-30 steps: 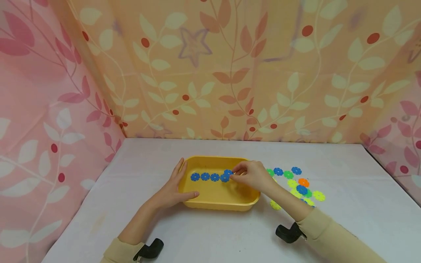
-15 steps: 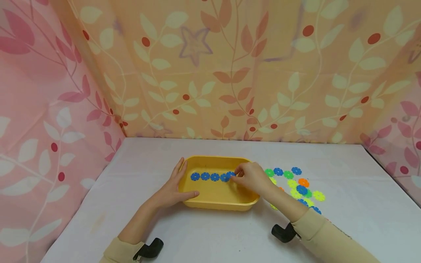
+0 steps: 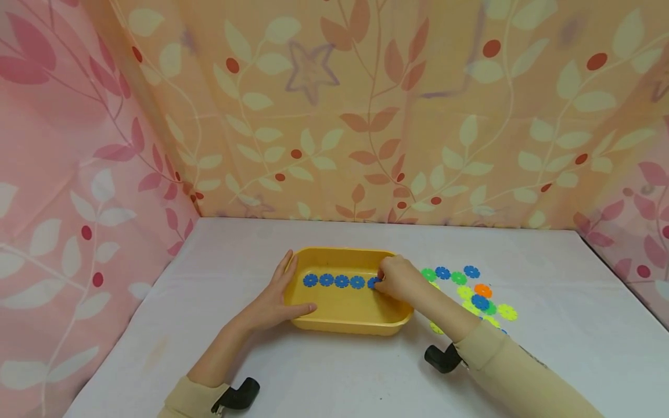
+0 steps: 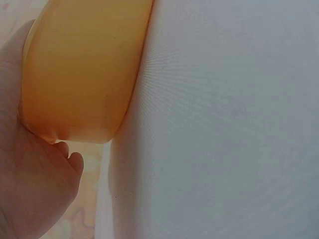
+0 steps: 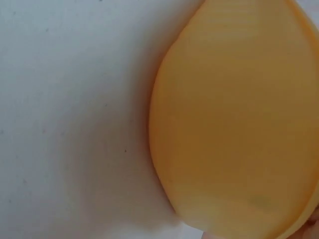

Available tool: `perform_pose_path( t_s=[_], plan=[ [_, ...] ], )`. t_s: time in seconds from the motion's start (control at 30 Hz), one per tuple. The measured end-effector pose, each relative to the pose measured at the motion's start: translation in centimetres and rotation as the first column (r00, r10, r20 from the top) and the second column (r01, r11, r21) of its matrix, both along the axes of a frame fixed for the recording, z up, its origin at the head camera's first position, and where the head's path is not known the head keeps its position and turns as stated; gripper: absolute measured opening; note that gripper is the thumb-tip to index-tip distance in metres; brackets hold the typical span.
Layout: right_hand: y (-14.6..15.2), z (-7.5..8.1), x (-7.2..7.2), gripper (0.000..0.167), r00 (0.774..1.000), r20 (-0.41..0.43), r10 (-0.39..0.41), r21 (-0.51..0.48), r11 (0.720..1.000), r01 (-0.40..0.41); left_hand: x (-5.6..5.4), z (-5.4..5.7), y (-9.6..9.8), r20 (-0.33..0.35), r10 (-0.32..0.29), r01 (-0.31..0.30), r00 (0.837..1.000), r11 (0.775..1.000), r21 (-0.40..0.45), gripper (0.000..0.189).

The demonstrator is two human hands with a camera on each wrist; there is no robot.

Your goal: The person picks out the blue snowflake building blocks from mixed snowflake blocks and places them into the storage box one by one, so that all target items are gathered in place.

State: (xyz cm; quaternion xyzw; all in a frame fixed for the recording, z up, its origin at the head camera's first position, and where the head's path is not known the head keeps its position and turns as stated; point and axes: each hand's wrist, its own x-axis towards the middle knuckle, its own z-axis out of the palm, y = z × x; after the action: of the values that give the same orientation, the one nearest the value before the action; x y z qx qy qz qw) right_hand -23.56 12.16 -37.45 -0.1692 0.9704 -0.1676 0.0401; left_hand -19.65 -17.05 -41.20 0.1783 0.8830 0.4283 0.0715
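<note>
Disc [image 3: 373, 283] shifted right, clear of the row [image 3: 342, 281] of four, pinched in right hand [image 3: 401, 280] inside tray [image 3: 345, 328], apparently lining up as fifth; left hand [image 3: 268, 303] spread wide at tray's left end.

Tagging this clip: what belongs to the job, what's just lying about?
In the job: yellow tray; left hand on it; right hand on a blue disc; row of four blue discs; perhaps loose blue discs.

Seemingly lying about: green discs; yellow discs; orange disc; patterned cloth.
</note>
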Motion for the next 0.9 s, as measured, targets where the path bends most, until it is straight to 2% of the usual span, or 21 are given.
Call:
perform_pose_path(
  t_s=[0.13,0.37,0.57,0.63,0.73,0.8,0.9],
  plan=[
    [-0.3,0.0,0.0,0.021,1.000,-0.002,0.013,0.049,0.999,-0.013,-0.1,-0.1,0.0,-0.001,-0.001,0.001,1.000,1.000,0.003,0.114],
    [-0.4,-0.3,0.0,0.020,1.000,-0.016,0.021,0.073,0.997,-0.020,0.0,0.0,0.0,-0.007,-0.002,0.002,1.000,1.000,0.002,0.114],
    [-0.2,-0.4,-0.1,0.015,0.998,-0.052,0.036,0.037,0.999,-0.034,-0.1,0.0,0.0,-0.001,0.003,-0.003,1.000,1.000,-0.003,0.114],
    [0.1,-0.3,0.0,0.013,0.998,-0.052,0.041,-0.022,0.999,-0.043,-0.1,0.0,0.0,-0.001,0.002,-0.002,1.000,1.000,0.000,0.114],
    [0.8,-0.1,0.1,0.015,0.999,-0.015,0.038,-0.180,0.983,-0.040,-0.1,0.0,0.0,-0.002,0.000,0.000,1.000,1.000,0.004,0.113],
    [1.6,0.0,0.3,0.017,0.999,0.029,0.040,-0.303,0.952,-0.030,-0.1,0.0,0.1,0.000,-0.001,0.001,1.000,1.000,0.006,0.113],
    [3.2,0.3,0.8,0.024,0.992,0.120,0.043,-0.485,0.874,0.021,0.0,0.1,0.1,-0.001,0.000,0.000,1.000,1.000,0.002,0.113]
  ],
)
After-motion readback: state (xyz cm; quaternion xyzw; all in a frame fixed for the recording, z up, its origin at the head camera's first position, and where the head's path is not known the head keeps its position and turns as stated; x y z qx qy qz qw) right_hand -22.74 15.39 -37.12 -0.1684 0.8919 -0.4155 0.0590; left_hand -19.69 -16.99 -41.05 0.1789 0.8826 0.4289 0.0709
